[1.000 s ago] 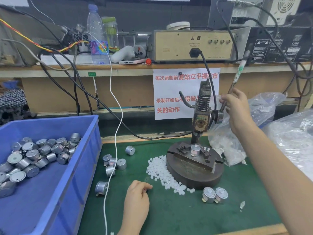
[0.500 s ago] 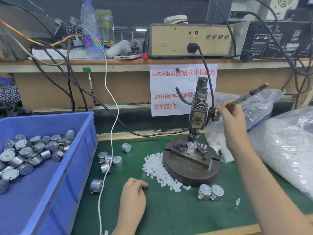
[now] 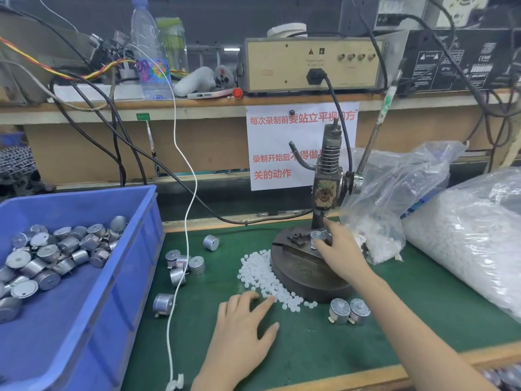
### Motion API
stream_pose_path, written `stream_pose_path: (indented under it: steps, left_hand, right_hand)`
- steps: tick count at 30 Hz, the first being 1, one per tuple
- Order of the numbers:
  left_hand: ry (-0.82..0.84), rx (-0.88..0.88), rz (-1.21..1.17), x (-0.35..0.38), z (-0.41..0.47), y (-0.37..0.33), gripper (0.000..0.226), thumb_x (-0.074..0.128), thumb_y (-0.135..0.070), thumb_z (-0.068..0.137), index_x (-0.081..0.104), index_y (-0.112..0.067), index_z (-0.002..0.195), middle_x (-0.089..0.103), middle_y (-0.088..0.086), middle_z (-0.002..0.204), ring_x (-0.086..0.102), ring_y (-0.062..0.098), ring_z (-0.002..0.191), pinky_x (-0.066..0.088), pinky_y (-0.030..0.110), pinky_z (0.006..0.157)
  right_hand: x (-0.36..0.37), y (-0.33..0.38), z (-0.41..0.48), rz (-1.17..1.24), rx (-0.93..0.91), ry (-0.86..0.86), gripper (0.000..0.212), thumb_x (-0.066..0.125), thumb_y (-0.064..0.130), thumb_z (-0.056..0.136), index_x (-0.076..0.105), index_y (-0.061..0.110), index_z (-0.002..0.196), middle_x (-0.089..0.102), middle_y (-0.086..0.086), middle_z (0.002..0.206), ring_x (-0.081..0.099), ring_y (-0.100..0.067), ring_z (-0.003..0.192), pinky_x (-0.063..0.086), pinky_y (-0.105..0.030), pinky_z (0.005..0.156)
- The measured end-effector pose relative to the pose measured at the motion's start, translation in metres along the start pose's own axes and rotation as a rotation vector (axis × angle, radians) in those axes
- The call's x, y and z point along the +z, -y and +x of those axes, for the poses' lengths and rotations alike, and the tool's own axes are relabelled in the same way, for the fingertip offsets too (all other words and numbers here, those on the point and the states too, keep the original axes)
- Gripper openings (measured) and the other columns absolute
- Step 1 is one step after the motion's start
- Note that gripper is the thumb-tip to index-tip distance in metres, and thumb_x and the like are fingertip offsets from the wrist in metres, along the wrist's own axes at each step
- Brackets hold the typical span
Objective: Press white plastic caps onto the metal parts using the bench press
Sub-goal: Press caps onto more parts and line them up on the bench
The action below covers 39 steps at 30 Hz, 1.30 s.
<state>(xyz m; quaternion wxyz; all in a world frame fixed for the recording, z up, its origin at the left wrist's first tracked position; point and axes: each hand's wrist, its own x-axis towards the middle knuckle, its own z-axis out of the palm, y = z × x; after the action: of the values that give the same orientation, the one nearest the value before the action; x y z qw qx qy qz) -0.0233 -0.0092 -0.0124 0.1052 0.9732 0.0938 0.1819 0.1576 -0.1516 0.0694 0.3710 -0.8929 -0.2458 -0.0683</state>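
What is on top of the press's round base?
A clamp fixture holding one metal motor, gripped by the right hand. The hand covers the fixture's right side; caps there cannot be seen.

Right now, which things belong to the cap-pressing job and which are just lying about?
Job: press; part on its base, pinched by the right hand; caps at the left hand; bin of parts; bag of caps.
Lying about: bottle; beige box; white cable; notice.
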Motion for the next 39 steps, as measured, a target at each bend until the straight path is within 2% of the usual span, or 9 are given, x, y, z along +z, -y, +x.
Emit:
stream_pose_path:
  steps: [2, 9, 15, 19, 26, 28, 30, 32, 39]
  left_hand:
    - [-0.009, -0.004, -0.002, 0.0, 0.0, 0.001, 0.049, 0.026, -0.059, 0.09, 0.024, -0.049, 0.138, 0.025, -0.02, 0.131, 0.02, 0.003, 0.121, 0.007, 0.017, 0.098]
    - [-0.035, -0.042, -0.081, 0.0, 0.002, 0.002, 0.036, 0.034, -0.051, 0.092, 0.04, -0.047, 0.127, 0.034, -0.024, 0.121, 0.025, 0.0, 0.115, 0.01, 0.012, 0.089]
    - [-0.079, -0.089, -0.2, -0.001, 0.003, 0.004, 0.019, 0.049, -0.043, 0.089, 0.058, -0.038, 0.105, 0.04, -0.024, 0.103, 0.034, 0.001, 0.106, 0.016, 0.011, 0.085]
    - [-0.064, -0.089, -0.194, 0.0, 0.003, 0.006, 0.021, 0.05, -0.046, 0.089, 0.057, -0.037, 0.106, 0.039, -0.024, 0.102, 0.032, 0.0, 0.102, 0.016, 0.011, 0.084]
    - [-0.074, -0.149, -0.234, -0.001, 0.005, 0.008, 0.02, 0.051, -0.038, 0.092, 0.061, -0.03, 0.107, 0.046, -0.017, 0.104, 0.038, 0.006, 0.101, 0.028, 0.016, 0.09]
    - [-0.087, -0.16, -0.28, -0.003, 0.005, 0.007, 0.018, 0.055, -0.035, 0.09, 0.064, -0.027, 0.105, 0.047, -0.017, 0.1, 0.039, 0.007, 0.098, 0.03, 0.017, 0.089]
    - [-0.088, -0.161, -0.305, -0.004, 0.005, 0.007, 0.019, 0.057, -0.035, 0.089, 0.064, -0.028, 0.105, 0.045, -0.018, 0.097, 0.038, 0.006, 0.095, 0.03, 0.016, 0.089]
    - [-0.078, -0.149, -0.3, -0.003, 0.005, 0.007, 0.02, 0.057, -0.036, 0.089, 0.064, -0.03, 0.106, 0.045, -0.018, 0.097, 0.037, 0.005, 0.095, 0.03, 0.016, 0.089]
    - [-0.082, -0.159, -0.297, -0.002, 0.005, 0.008, 0.014, 0.057, -0.038, 0.088, 0.064, -0.028, 0.095, 0.045, -0.02, 0.095, 0.037, 0.003, 0.092, 0.029, 0.015, 0.087]
  right_hand:
    - [0.006, 0.001, 0.007, -0.124, -0.004, 0.021, 0.046, 0.049, 0.024, 0.092, 0.041, 0.006, 0.133, 0.046, -0.012, 0.135, 0.037, -0.026, 0.129, 0.034, -0.04, 0.104]
    - [0.013, -0.011, 0.005, -0.188, -0.052, -0.037, 0.038, 0.057, 0.03, 0.09, 0.053, 0.017, 0.126, 0.051, -0.004, 0.132, 0.041, -0.023, 0.125, 0.035, -0.04, 0.103]
    - [0.002, -0.005, -0.021, -0.244, -0.109, -0.042, 0.037, 0.066, 0.041, 0.082, 0.06, 0.02, 0.112, 0.056, 0.001, 0.107, 0.045, -0.02, 0.106, 0.035, -0.033, 0.092]
    - [0.0, 0.001, -0.061, -0.034, -0.187, 0.028, 0.034, 0.072, 0.038, 0.077, 0.062, 0.022, 0.106, 0.05, 0.013, 0.092, 0.043, -0.01, 0.094, 0.032, -0.022, 0.083]
    - [0.014, -0.013, -0.1, -0.236, -0.249, 0.145, 0.035, 0.066, 0.049, 0.078, 0.059, 0.031, 0.108, 0.048, 0.02, 0.096, 0.042, -0.006, 0.097, 0.026, -0.017, 0.084]
    - [0.016, -0.017, -0.105, -0.298, -0.259, 0.106, 0.035, 0.077, 0.039, 0.07, 0.065, 0.024, 0.1, 0.057, 0.013, 0.093, 0.053, -0.016, 0.095, 0.032, -0.024, 0.081]
    - [0.019, -0.022, -0.109, -0.287, -0.276, 0.025, 0.042, 0.091, 0.024, 0.052, 0.069, 0.017, 0.087, 0.061, 0.005, 0.082, 0.061, -0.024, 0.076, 0.04, -0.028, 0.069]
    - [0.022, -0.02, -0.112, -0.289, -0.291, -0.033, 0.051, 0.092, 0.017, 0.045, 0.07, 0.014, 0.09, 0.061, 0.001, 0.083, 0.06, -0.024, 0.073, 0.042, -0.028, 0.066]
    - [0.036, 0.02, -0.103, -0.16, -0.376, -0.036, 0.032, 0.076, 0.015, 0.073, 0.066, 0.012, 0.104, 0.059, -0.002, 0.098, 0.055, -0.023, 0.092, 0.04, -0.029, 0.081]
